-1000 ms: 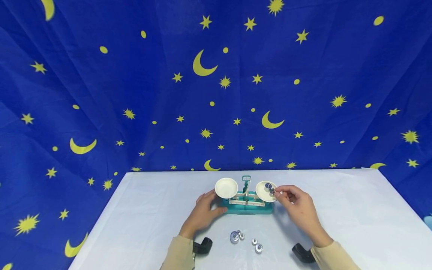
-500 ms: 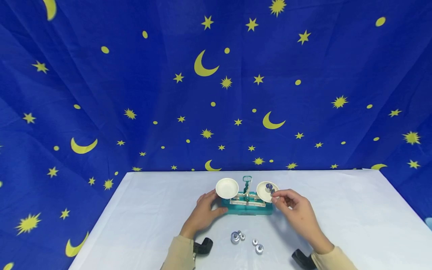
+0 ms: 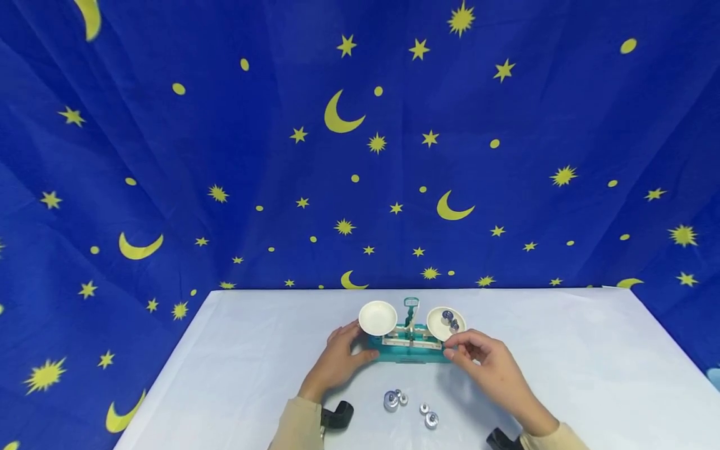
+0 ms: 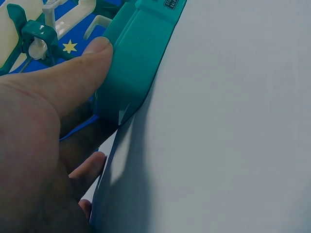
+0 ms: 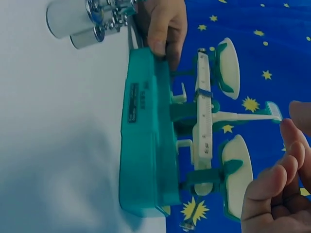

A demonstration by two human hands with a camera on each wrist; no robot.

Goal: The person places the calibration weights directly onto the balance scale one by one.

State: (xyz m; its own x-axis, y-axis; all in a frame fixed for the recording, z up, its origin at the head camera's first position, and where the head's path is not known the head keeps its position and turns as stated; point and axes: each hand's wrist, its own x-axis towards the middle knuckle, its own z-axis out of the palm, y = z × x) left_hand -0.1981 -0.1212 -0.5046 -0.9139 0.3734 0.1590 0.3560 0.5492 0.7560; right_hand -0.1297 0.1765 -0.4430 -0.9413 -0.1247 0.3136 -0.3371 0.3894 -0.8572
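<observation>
A teal balance scale (image 3: pixel 413 357) with two cream pans stands on the white table. My left hand (image 3: pixel 335 361) grips the left end of its base; in the left wrist view the thumb (image 4: pixel 92 60) presses on top and the other fingers lie at the end and behind. Two metal weights (image 3: pixel 447 316) sit together in the right pan (image 3: pixel 434 326); the left pan (image 3: pixel 377 318) bears nothing. Just in front of the right pan is my right hand (image 3: pixel 495 372), fingers loosely bent. Nothing shows between its fingertips (image 5: pixel 286 128) in the right wrist view.
Several metal weights lie on the table between my forearms, a larger one (image 3: pixel 390 400) in the left cluster and a pair (image 3: pixel 431 420) to the right. A blue cloth (image 3: pixel 253 144) with yellow stars and moons hangs behind the table (image 3: pixel 253 381).
My right hand has come away from the small weight in the right pan, moving left and toward me. The weight stays in the pan. My left hand keeps its grip.
</observation>
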